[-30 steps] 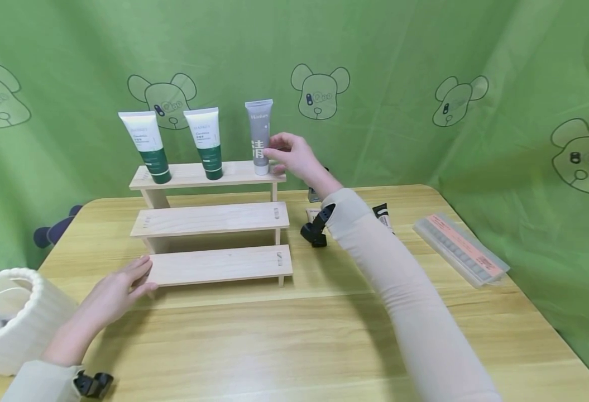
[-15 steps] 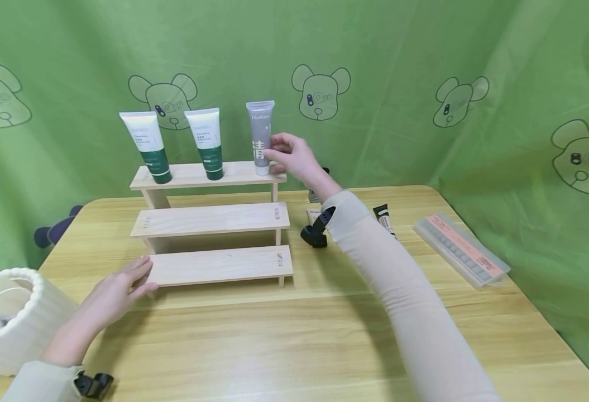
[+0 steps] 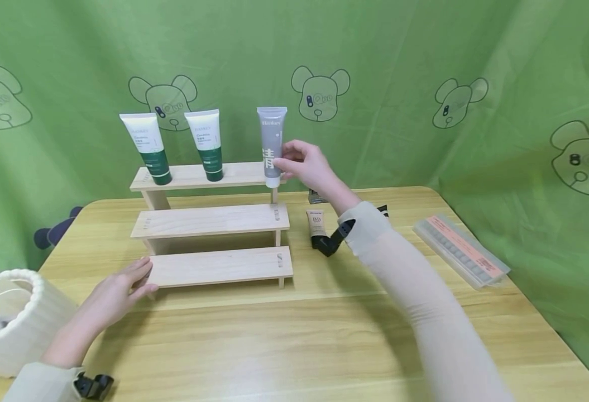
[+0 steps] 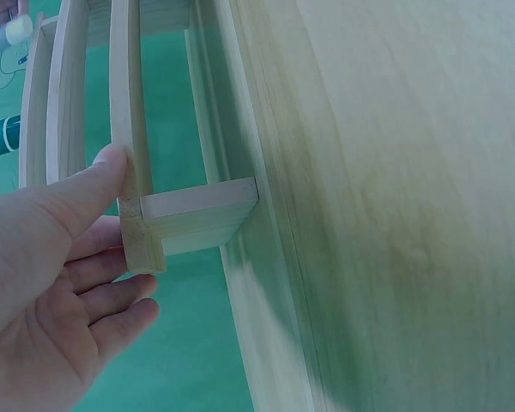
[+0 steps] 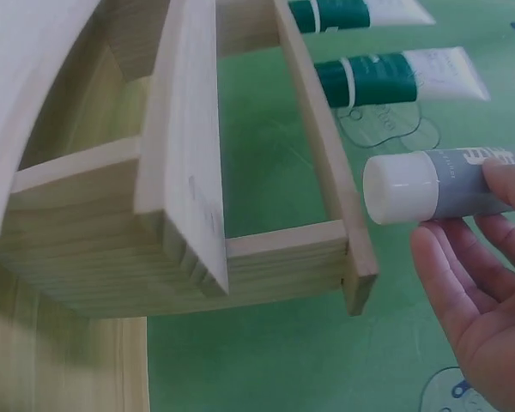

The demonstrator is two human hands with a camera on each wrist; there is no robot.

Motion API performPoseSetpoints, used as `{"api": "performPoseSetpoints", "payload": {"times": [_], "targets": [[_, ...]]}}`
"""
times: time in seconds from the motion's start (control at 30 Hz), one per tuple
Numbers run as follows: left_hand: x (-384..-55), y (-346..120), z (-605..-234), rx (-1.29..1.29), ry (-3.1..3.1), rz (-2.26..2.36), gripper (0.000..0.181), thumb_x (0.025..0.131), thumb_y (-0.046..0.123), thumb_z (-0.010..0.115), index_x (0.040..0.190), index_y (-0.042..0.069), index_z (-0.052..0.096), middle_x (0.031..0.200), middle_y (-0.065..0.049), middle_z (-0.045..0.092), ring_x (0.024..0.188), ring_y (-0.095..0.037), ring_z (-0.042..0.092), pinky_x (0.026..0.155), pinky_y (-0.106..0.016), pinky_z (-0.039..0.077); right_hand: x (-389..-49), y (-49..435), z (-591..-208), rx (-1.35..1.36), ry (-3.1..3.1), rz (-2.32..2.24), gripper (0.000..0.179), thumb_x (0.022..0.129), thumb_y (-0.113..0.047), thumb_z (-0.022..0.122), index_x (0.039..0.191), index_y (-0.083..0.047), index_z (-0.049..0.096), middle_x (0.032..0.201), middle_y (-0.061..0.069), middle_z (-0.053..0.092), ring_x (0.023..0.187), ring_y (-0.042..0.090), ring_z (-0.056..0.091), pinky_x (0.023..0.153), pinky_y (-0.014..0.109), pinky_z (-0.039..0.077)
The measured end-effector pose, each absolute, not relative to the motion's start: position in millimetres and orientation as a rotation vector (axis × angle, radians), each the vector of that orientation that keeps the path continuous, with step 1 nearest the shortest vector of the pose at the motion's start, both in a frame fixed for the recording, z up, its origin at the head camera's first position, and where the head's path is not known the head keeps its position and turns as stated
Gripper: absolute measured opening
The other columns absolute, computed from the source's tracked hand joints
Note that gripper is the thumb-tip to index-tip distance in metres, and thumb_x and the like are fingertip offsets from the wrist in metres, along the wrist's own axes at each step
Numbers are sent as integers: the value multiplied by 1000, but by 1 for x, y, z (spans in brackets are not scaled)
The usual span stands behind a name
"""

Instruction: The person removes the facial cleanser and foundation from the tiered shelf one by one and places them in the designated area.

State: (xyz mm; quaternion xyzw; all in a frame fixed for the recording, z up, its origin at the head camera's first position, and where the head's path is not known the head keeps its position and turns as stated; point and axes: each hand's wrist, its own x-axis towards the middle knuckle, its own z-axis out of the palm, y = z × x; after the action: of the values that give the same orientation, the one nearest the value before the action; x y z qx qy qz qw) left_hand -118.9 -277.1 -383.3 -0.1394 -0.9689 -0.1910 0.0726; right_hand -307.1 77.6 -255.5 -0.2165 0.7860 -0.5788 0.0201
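My right hand (image 3: 311, 167) pinches a grey squeeze tube (image 3: 272, 131) with a white cap (image 5: 401, 189), thumb on one side and fingers on the other. The tube hangs cap down, and the right wrist view shows the cap apart from the top board of a three-tier wooden display rack (image 3: 219, 267). Two white-and-green squeeze tubes stand on that top board, one at the left end (image 3: 148, 146) and one near the middle (image 3: 206, 144). My left hand (image 3: 115, 293) holds the left end of the lowest board, its thumb (image 4: 103, 180) against the edge.
A beige BB cream tube (image 3: 316, 221) lies right of the rack, near a partly hidden black-ended tube (image 3: 384, 210) and a small box (image 3: 317, 196). A clear compartment case (image 3: 462, 251) lies farther right. A white ribbed basket (image 3: 28, 318) stands front left.
My right hand has moved slightly right and toward me with the grey tube, lifting it off the top board. More of the BB cream tube shows. The left hand has stayed put.
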Motion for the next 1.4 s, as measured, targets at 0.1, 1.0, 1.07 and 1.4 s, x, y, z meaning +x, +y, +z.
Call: {"api": "performPoseSetpoints", "payload": {"times": [0.1, 1.0, 1.07, 1.4], "targets": [[-119, -277, -383, -414, -2919, -582, 54, 86, 20, 65, 123, -14, 48, 131, -31, 40, 117, -48, 39, 95, -59, 33, -298, 90, -257, -669, 2439, -1789, 32, 86, -14, 67, 112, 2, 56, 100, 15, 60, 86, 27, 59, 77, 39, 53], [-117, -276, -380, -395, -2941, -597, 56, 88, 25, 63, 125, -13, 47, 133, -30, 39, 118, -48, 38, 95, -59, 32, -222, 184, -384, -342, 2271, -1402, 32, 84, -14, 65, 101, 11, 55, 77, 14, 62, 63, 20, 61, 59, 33, 56], [-116, -276, -380, -397, -2940, -599, 56, 88, 26, 63, 125, -13, 47, 133, -30, 39, 118, -48, 38, 95, -59, 32, -217, 186, -389, -338, 2235, -1374, 31, 84, -14, 65, 100, 11, 56, 75, 14, 61, 61, 19, 60, 58, 32, 56], [-117, -277, -381, -404, -2937, -602, 57, 88, 28, 62, 126, -13, 47, 133, -30, 38, 119, -48, 38, 96, -59, 31, -203, 198, -401, -320, 2136, -1306, 23, 84, -15, 65, 87, 7, 58, 68, 11, 59, 52, 13, 56, 49, 25, 53]]}}
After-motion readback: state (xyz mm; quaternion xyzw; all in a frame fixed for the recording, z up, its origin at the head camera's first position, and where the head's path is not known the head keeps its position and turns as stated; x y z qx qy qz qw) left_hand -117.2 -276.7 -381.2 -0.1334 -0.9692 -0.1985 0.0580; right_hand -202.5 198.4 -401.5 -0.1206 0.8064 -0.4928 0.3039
